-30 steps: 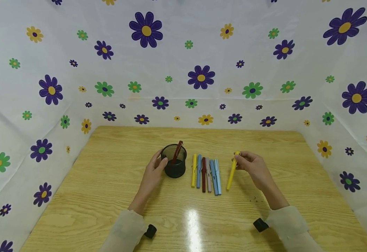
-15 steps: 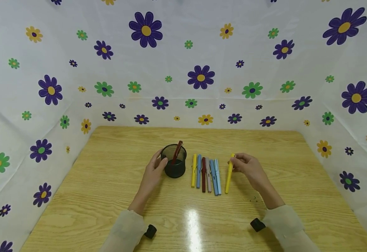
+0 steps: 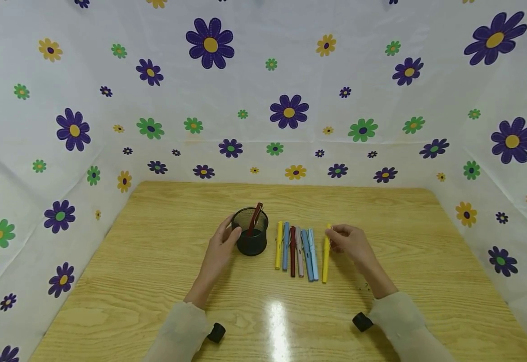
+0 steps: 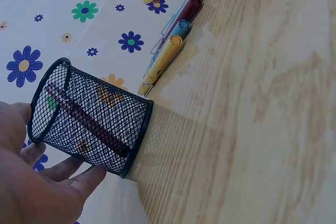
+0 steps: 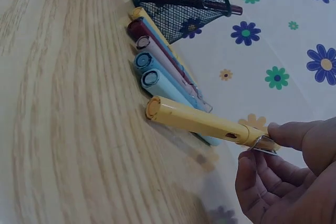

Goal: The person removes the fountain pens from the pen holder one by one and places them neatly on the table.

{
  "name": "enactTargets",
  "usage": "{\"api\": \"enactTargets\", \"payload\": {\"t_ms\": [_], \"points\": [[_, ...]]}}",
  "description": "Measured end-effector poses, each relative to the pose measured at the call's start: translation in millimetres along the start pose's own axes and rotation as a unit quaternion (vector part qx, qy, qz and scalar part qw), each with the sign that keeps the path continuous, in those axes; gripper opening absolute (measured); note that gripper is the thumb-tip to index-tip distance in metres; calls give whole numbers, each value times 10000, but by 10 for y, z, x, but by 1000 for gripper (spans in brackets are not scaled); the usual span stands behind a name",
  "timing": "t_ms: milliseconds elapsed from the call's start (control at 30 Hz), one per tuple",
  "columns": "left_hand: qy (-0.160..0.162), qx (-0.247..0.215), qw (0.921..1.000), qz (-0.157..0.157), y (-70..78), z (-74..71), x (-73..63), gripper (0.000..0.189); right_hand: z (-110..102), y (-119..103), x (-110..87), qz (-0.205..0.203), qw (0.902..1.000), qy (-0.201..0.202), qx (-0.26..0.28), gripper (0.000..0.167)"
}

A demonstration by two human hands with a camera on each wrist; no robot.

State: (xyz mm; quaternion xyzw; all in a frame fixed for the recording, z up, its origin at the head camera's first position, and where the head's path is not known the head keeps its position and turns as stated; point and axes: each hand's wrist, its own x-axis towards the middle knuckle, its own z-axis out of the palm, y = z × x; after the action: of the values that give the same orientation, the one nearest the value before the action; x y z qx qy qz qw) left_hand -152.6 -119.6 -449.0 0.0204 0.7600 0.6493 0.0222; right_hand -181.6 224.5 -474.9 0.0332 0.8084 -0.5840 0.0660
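My left hand (image 3: 218, 247) holds the black mesh pen holder (image 3: 251, 245) from its left side, thumb near the rim. Inside the holder leans a dark red pen (image 3: 255, 219), its top sticking out. To the right, my right hand (image 3: 352, 246) pinches a yellow pen (image 3: 325, 261) near its clip end, as the right wrist view shows. The pen's lower end points toward me, just right of the row. That row holds another yellow pen (image 3: 279, 246), a dark red pen (image 3: 293, 251), a pale pinkish pen (image 3: 299, 254), a light blue pen (image 3: 312, 254) and other blue pens.
The wooden table (image 3: 164, 281) carries everything. A white flower-print cloth (image 3: 362, 100) hangs behind it and along both sides. A few small dark specks (image 3: 364, 286) lie near my right forearm. Light glares off the table's front middle.
My right hand has moved left and slightly toward me with the yellow pen, bringing it close beside the row and more upright in view. My left hand and the pen holder have stayed put.
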Motion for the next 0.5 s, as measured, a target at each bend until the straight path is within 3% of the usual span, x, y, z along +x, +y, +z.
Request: {"api": "enactTargets", "payload": {"t_ms": [500], "points": [[41,-53,9999,-77,21,12,-5,56,160,58,132,-124,9926,527,-1090,36]]}}
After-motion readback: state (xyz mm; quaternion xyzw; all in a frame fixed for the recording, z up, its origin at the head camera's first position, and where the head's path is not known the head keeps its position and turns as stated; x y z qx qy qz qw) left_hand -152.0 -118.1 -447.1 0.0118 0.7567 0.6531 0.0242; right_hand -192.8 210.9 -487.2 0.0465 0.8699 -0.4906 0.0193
